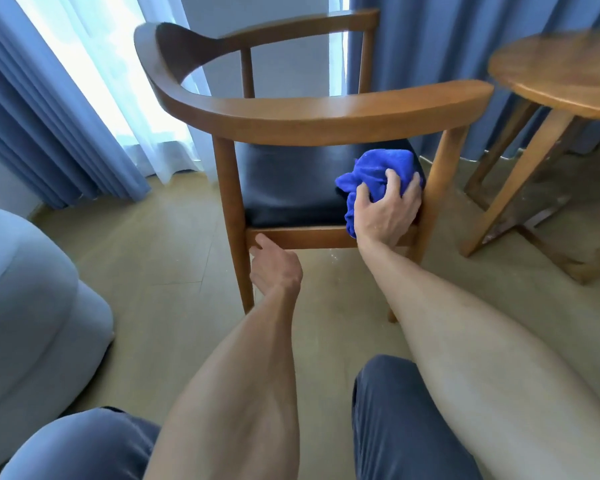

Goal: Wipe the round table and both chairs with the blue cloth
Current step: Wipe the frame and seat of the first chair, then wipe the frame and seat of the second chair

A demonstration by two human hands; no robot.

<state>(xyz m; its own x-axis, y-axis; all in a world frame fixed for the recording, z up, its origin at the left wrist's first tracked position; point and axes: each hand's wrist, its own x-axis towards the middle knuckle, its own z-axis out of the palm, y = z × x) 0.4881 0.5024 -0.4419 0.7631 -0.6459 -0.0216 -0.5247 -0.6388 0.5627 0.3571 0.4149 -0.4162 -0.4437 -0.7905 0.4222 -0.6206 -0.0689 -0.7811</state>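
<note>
A wooden chair [312, 116] with a curved armrest and a dark seat cushion [284, 181] stands before me, seen from its side. My right hand [388, 213] grips a bunched blue cloth [381, 168] against the seat's right end, next to the chair's wooden leg [440, 188]. My left hand [274, 268] hovers just below the seat rail [309, 235], its thumb up near the rail and its fingers hidden. The round wooden table [561, 84] stands at the right.
Blue curtains [49, 126] and a bright sheer curtain hang behind the chair. A pale grey cushioned seat [32, 306] fills the left. My knees in blue shorts [395, 427] are at the bottom. Wooden floor [160, 258] lies between.
</note>
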